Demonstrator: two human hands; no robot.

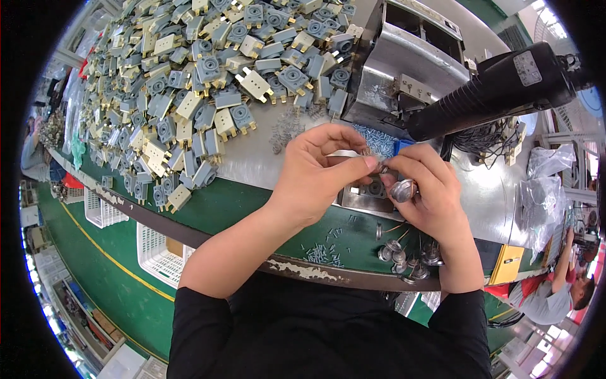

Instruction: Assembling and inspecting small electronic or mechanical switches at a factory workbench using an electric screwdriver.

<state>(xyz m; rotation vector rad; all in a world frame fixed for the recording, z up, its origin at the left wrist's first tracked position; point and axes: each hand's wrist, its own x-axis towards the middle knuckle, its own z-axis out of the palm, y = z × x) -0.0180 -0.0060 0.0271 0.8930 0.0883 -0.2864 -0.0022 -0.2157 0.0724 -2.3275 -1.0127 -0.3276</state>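
My left hand (319, 170) is closed in a pinch, thumb against fingers, on something small I cannot make out. Its fingertips meet those of my right hand (429, 186) above a metal fixture (363, 200) that has a grey block in it. My right hand is closed around a round, shiny metal part (403, 190), its domed end showing below the fingers. Just behind the hands lie many small silver-blue screws (379, 140). Left of these is a heap of small coil springs (287, 129).
A large pile of grey and cream blocks (208, 69) covers the back left. A black power screwdriver (492, 95) slants in from the right, beside a metal housing (410, 57). Round metal parts with thin stems (398, 256) and loose screws (323, 254) lie near the bench edge.
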